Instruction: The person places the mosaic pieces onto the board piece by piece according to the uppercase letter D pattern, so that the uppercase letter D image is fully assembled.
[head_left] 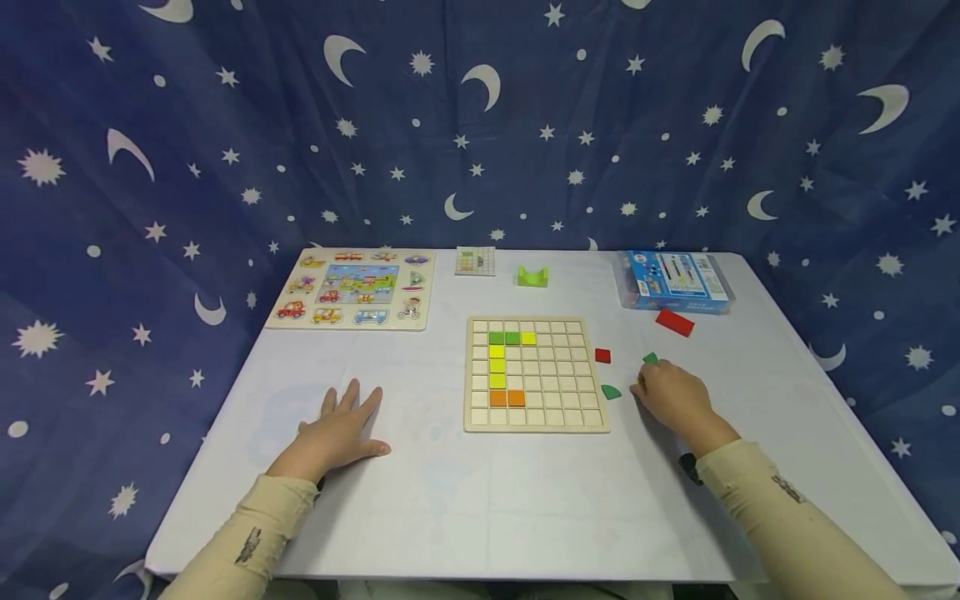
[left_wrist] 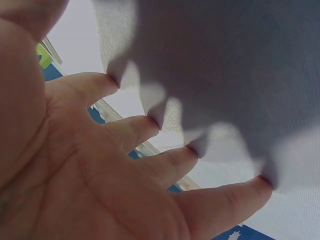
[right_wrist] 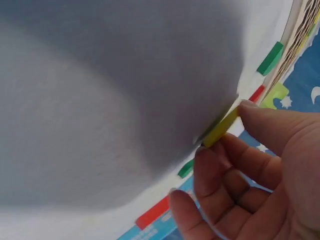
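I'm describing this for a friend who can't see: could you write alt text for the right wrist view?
Right-hand fingers pinch a thin yellow piece. A shadowed white tabletop fills much of the view; also visible are two green pieces, two red pieces and blue cloth with white shapes.

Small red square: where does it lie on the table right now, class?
In the head view, the red square lies just right of the wooden grid board, a little above the fan-shaped green piece in the picture.

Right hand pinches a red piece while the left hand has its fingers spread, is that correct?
The colour is wrong: the right wrist view shows the right hand pinching a yellow piece. The left hand does have spread fingers.
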